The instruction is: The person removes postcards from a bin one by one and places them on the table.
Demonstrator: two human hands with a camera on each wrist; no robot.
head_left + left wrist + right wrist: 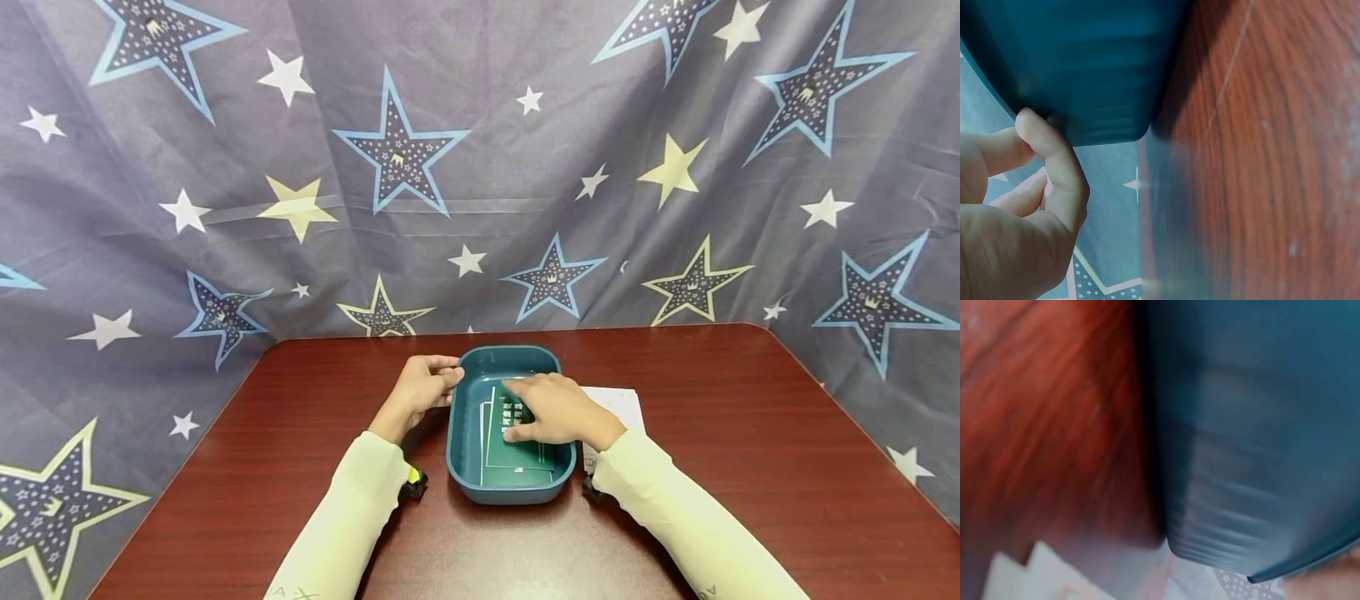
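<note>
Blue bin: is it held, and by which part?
The left grip touches the bin at its rim, near the far left corner; whether it pinches there cannot be told.

Bright, even light fills the head view, leaving a pale glare on the front of the worktop point(510, 554), nearly washing out the sleeves point(348, 500) and casting shadows beneath them. From the left wrist the tub point(1091, 69) looks dim, with a dark shadow along its base on the worktop. The right wrist view is softly blurred, and the paper point(1044, 575) is out of focus.
</note>
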